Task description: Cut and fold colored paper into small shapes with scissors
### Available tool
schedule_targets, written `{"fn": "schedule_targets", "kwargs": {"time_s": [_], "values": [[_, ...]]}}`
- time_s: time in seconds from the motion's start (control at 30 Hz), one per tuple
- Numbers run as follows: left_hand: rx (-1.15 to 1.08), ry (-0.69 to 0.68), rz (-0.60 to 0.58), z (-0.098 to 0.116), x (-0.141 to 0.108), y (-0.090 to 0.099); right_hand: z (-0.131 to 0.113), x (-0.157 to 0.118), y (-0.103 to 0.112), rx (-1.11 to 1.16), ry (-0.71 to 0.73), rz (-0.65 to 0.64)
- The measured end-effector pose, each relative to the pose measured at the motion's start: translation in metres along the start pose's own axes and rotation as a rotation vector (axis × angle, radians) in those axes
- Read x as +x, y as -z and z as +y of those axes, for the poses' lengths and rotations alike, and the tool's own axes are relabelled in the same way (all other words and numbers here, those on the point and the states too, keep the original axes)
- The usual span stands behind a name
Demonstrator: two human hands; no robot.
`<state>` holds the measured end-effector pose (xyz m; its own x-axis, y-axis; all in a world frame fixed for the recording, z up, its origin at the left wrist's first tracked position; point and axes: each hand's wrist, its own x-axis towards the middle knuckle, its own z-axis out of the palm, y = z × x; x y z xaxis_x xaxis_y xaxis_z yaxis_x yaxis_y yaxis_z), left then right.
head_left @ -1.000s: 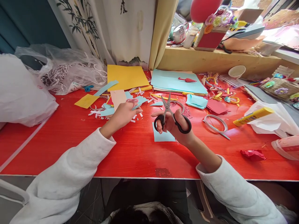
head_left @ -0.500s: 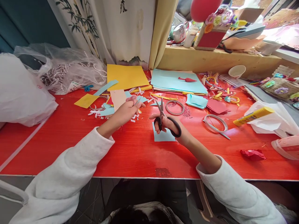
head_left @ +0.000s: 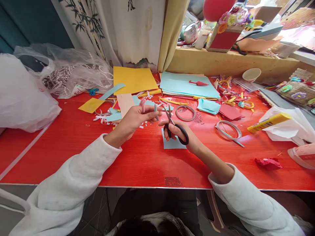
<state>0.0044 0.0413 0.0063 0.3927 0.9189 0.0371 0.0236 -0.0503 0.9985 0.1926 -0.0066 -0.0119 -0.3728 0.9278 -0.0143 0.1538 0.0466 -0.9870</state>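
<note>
My left hand (head_left: 140, 118) pinches a small light blue paper piece (head_left: 156, 112) between thumb and fingers, and a pink ring-like band (head_left: 142, 104) sits on one finger. Just right of it, my right hand (head_left: 179, 131) holds black-handled scissors (head_left: 169, 115), their blades parted and pointing away from me. The paper piece is close to the blades, with a small gap between. Under my right hand a light blue paper square (head_left: 172, 144) lies on the red table (head_left: 137, 164). White and blue paper scraps (head_left: 114, 116) are scattered behind my left hand.
Yellow sheets (head_left: 134, 80) and a light blue stack (head_left: 184, 85) lie at the back. Tape rolls (head_left: 228, 130), folded blue paper (head_left: 208, 106), red paper (head_left: 230, 112) and a glue stick (head_left: 269, 122) are to the right. Plastic bags (head_left: 24, 95) stand at the left.
My left hand has moved right and turned, bringing the blue paper piece closer to the scissors. The scissor blades look slightly less tall in view; my right hand has barely shifted.
</note>
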Motion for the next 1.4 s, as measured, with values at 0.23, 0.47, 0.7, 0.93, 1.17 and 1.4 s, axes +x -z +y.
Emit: {"fn": "schedule_targets", "kwargs": {"time_s": [0.23, 0.47, 0.7, 0.93, 1.17, 1.4], "values": [[-0.021, 0.049, 0.034, 0.0, -0.001, -0.001, 0.003, 0.0, 0.0, -0.01, 0.006, -0.013], [-0.074, 0.042, 0.038, 0.004, -0.004, -0.008, -0.001, -0.001, -0.002, -0.045, -0.016, -0.035], [-0.095, 0.031, 0.048, 0.001, -0.005, -0.014, -0.001, -0.002, -0.003, -0.082, -0.044, -0.048], [-0.019, -0.046, 0.071, 0.0, -0.006, -0.017, 0.0, -0.003, -0.004, -0.081, -0.066, -0.046], [0.057, -0.078, 0.082, -0.004, -0.006, -0.015, -0.002, -0.005, -0.008, -0.058, -0.098, -0.025], [0.118, -0.104, 0.111, -0.007, -0.007, -0.016, 0.003, -0.004, -0.008, -0.032, -0.117, 0.002]]}}
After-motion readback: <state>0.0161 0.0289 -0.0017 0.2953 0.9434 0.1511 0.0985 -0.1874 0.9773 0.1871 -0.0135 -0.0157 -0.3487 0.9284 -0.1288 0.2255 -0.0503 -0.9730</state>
